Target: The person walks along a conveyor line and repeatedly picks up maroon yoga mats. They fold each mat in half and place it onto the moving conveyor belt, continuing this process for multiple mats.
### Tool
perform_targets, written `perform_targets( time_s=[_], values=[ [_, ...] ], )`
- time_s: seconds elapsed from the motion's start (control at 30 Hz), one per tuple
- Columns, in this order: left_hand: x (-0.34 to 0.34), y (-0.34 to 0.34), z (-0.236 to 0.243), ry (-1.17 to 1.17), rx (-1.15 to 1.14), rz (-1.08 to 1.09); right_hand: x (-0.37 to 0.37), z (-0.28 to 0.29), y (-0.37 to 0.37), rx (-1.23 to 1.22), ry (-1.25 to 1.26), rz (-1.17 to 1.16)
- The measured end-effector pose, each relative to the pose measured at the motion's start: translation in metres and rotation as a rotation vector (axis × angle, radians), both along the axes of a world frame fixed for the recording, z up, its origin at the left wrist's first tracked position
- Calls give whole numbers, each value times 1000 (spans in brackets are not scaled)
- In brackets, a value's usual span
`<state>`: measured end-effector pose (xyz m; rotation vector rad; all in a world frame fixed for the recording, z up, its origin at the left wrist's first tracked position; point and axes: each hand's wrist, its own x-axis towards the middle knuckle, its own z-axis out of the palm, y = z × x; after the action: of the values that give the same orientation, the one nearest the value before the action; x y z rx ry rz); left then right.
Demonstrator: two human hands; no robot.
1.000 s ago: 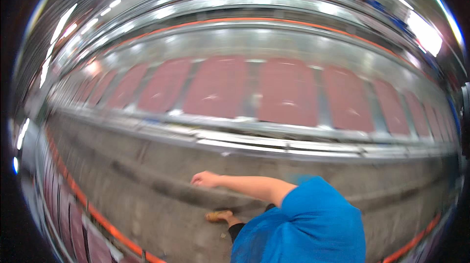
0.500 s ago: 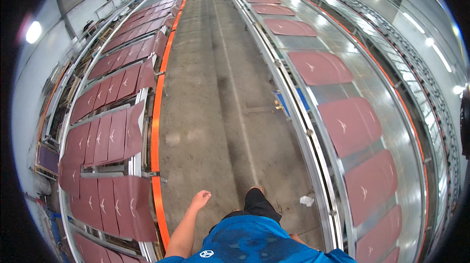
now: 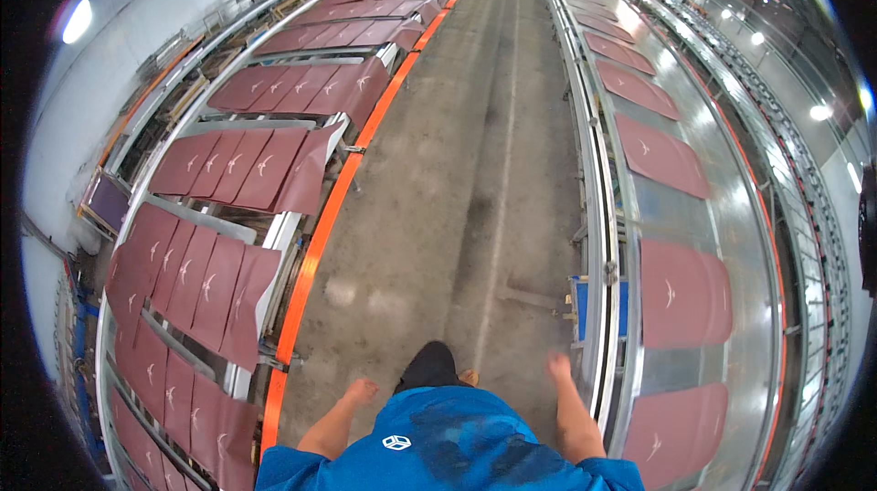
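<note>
Low over the aisle, my left hand is loosely closed and appears empty, beside the orange rail of the left table. My right hand hangs near the silver rail of the right table, its fingers blurred. Maroon sheets with pale marks lie in overlapping rows on the left table. Separate maroon panels with rounded corners are spaced along the metal top of the right table. Neither hand touches a panel.
Between the two long tables runs a concrete aisle into the distance. A blue tray-like object sits under the right table's rail. Beyond the left table are racks and a white wall; more railed tables line the right.
The view has swung from facing a table side-on to looking along the aisle, then slightly further, shifting the aisle rightward. My right hand has come into sight; the blue tray-like object appears lower.
</note>
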<state>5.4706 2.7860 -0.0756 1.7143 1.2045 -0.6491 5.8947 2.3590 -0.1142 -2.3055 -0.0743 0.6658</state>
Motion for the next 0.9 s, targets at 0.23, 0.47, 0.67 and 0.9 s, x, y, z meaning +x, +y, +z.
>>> perform_targets(
  time_s=[0.23, 0.47, 0.67, 0.9],
  values=[
    [119, 17, -63, 183, -298, -40, 316, 135, 238, 452, -101, 74],
    [364, 198, -70, 119, -144, -141, 403, 71, 287, 244, 17, 55],
    [668, 385, 18, -399, 259, -200, 372, -8, 259, -82, 445, 240],
    [921, 504, 44, -458, 175, -22, 560, -3, 370, -151, 646, -38]
  ],
)
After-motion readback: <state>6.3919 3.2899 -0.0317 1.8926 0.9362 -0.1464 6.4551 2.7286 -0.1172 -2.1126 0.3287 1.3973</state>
